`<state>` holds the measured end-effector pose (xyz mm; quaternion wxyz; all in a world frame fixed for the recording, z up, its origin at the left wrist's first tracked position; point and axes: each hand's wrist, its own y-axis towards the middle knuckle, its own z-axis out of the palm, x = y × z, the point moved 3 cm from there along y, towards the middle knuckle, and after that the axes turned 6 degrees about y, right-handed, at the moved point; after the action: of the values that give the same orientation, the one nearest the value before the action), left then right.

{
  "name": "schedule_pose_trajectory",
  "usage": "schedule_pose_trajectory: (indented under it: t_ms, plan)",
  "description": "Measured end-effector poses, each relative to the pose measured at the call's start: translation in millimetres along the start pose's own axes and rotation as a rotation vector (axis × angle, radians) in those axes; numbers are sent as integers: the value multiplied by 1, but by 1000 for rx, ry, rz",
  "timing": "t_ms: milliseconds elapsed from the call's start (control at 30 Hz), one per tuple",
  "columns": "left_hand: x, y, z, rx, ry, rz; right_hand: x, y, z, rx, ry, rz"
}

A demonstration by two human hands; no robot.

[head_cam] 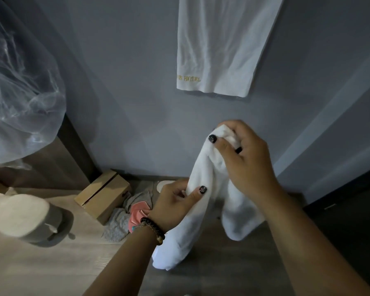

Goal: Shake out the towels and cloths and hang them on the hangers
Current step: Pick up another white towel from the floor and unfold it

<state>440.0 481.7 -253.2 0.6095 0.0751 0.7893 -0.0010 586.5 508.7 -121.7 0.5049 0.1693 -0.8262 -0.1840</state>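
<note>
A white towel (203, 184) hangs bunched between my hands above the wooden floor. My right hand (244, 159) grips its top end, fingers curled round the cloth. Lower down, my left hand (177, 201) pinches a fold of the same towel between thumb and fingers. Another white towel (218, 43) with gold "HOTEL" lettering hangs flat against the grey wall above; its hanger is out of view. A grey cloth (118, 225) and a pink cloth (138, 212) lie crumpled on the floor left of my left wrist.
A cardboard box (103, 193) sits by the wall's base. A pale round lidded bin (19, 216) stands at the left. Clear plastic sheeting (19, 82) hangs at the upper left. A dark doorway or panel (350, 210) is on the right.
</note>
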Motion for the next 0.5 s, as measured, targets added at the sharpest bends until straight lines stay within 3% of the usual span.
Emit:
schedule_pose_trajectory:
  t_ms: [67, 167, 300, 400, 500]
  plan:
    - [17, -5, 9, 67, 116, -82, 5, 11, -19, -66, -32, -34]
    - [36, -20, 11, 16, 272, -133, 9, 28, -62, -219, -98, -52]
    - [56, -18, 5, -18, 134, -144, 1, 37, -115, -348, -202, 11]
    - [48, -7, -1, -79, 117, -79, -6, 31, -133, -298, -324, 61]
    - [26, 0, -6, -142, 150, 42, -6, 23, -123, -34, -407, 104]
